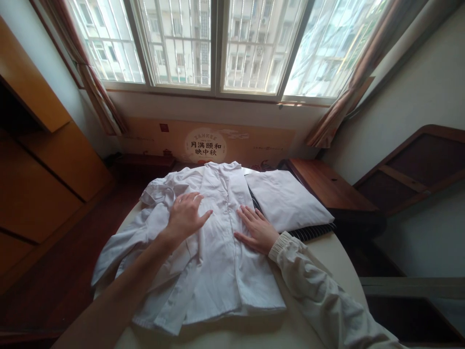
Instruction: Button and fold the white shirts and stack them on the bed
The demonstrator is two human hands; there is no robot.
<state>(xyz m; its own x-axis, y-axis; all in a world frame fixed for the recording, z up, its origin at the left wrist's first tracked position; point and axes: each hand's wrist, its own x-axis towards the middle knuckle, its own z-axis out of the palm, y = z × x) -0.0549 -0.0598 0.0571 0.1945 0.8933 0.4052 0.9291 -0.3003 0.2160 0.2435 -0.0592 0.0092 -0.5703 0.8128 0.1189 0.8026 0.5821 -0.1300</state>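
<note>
A white shirt (pixel 218 271) lies spread on the pale round table (pixel 327 271), its collar toward the window and its hem toward me. On the left its fabric is bunched, with a sleeve trailing to the table's left side. My left hand (pixel 187 213) rests on the upper left of the shirt, fingers stretched and thumb apart. My right hand (pixel 257 230) lies flat on the shirt's right edge, fingers spread. Neither hand grips anything. Just right of the shirt is a folded white garment (pixel 290 201), on top of a black striped cloth (pixel 314 232).
A wooden desk (pixel 327 186) stands behind the table on the right, and a wooden cabinet (pixel 47 184) on the left. Beyond the table is a printed banner (pixel 145 138) under a barred window (pixel 178 48). Curtains (pixel 100 97) hang at both sides.
</note>
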